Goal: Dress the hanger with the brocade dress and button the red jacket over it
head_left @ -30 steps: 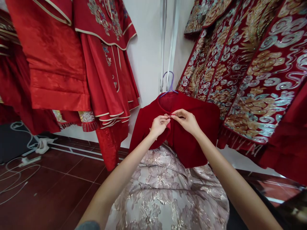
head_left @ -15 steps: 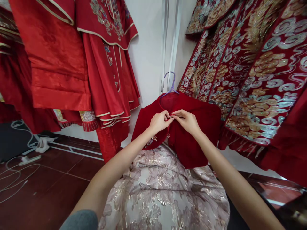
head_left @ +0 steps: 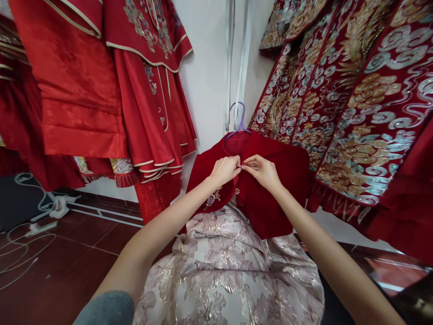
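A short red velvet jacket (head_left: 287,180) hangs on a purple hanger (head_left: 238,118) in front of me, over a pale floral brocade skirt (head_left: 230,271). My left hand (head_left: 223,170) pinches the jacket's left front edge just below the collar. My right hand (head_left: 262,170) pinches the opposite edge. The fingertips of both hands meet at a small jewelled fastening at the neckline. A second small ornament shows lower on the jacket front (head_left: 237,191), beside a beaded patch near my left wrist.
Red embroidered garments (head_left: 101,81) hang at the left, and heavily gold-and-silver embroidered red robes (head_left: 355,99) hang at the right. A white wall with hanging white straps (head_left: 237,58) lies behind. White cables and a power strip (head_left: 37,225) lie on the dark red tiled floor.
My hands have drawn the two front edges of the jacket together at the neckline. The left front panel, folded back earlier, now lies flatter and shows its beaded ornament.
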The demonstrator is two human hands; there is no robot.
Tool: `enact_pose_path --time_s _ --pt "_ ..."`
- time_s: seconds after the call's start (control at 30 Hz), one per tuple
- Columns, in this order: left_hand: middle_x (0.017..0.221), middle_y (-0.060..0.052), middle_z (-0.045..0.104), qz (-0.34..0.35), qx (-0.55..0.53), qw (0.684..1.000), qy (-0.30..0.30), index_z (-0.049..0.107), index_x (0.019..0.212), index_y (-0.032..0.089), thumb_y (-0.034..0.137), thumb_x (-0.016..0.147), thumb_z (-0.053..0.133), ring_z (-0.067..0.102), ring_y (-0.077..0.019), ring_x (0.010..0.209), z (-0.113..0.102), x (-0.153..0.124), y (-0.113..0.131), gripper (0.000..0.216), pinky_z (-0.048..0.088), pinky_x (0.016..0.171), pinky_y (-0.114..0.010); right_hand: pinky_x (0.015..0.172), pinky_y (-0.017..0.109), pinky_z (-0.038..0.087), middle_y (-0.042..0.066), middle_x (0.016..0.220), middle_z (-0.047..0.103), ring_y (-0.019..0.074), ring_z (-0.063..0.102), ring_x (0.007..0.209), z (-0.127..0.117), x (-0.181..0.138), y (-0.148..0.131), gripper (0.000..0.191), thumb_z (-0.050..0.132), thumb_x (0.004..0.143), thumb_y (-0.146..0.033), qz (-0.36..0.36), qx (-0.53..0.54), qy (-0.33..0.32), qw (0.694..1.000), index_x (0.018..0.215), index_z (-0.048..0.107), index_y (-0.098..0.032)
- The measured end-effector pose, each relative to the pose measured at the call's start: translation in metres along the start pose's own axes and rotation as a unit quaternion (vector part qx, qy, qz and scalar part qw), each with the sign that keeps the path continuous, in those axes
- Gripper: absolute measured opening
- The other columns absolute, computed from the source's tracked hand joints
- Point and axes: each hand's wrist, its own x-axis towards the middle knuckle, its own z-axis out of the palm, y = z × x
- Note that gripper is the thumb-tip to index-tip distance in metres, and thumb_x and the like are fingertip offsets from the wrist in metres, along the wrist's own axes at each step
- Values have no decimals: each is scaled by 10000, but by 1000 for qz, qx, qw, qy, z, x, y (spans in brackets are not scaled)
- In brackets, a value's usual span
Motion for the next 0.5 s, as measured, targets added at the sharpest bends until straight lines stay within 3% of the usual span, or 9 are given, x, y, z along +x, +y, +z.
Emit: enact_pose_path --time_s 0.17,0.37,0.43,0.5 --pt "767 -41 652 3 -5 1000 -16 607 830 221 204 789 570 612 -209 755 -1 7 0 58 421 735 -281 805 365 570 46 836 692 193 678 829 1 1 -1 279 711 704 -399 10 7 10 1000 865 616 -191" --pt "803 -43 649 85 10 996 -40 599 784 218 152 792 520 611 -209 801 -6 13 0 103 419 744 -282 820 345 546 32 825 664 173 661 813 3 12 6 234 697 675 -295 19 52 -2 998 831 554 -196" --pt "884 -49 639 95 -8 995 -26 581 855 219 152 816 500 598 -203 862 0 9 3 112 429 754 -277 844 352 532 25 872 645 170 651 842 9 8 11 252 663 679 -281 13 97 12 995 856 499 -210" --pt "956 -65 617 63 -44 997 24 541 925 212 176 860 461 585 -198 898 15 3 7 110 445 768 -288 886 380 514 53 1027 624 186 632 970 20 -7 16 273 577 732 -303 11 151 52 987 961 450 -226"
